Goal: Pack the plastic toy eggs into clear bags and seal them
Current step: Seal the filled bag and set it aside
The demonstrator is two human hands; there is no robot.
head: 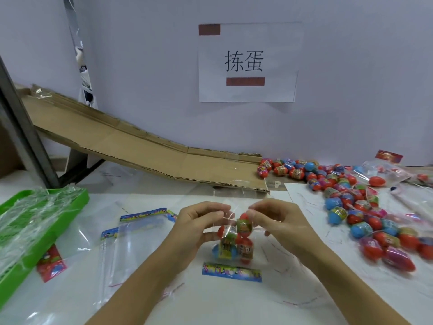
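In the head view I saw a clear bag [234, 240] held just above the white table [293, 301], in the middle of the frame, with several toy eggs [243, 227] inside it: red ones, a blue one low on the left side, each wrapped in a printed band. The bag's colourful header strip [231, 272] hung at its near end, toward me, and the open far end stood up between the two hands. My left hand [196, 224] pinched the plastic on its side, thumb and fingers curled onto the film near the eggs; my right hand [278, 221] did the same on the other side, fingertips closed on the bag's edge beside the topmost red egg. To the left of the hands lay a stack of empty clear bags [131, 240] with blue printed headers, flat on the table, and farther left a green tray [77, 200] holding crumpled clear plastic. A red printed card [52, 263] lay just beside the tray's near side. On the right, well apart from the held bag, a loose pile of eggs [356, 207] in red, blue and pink spread across the table. A cardboard ramp [131, 146] sloped down from the upper left to that pile's far end. On the wall behind hung a paper sign [248, 62] with two printed characters.
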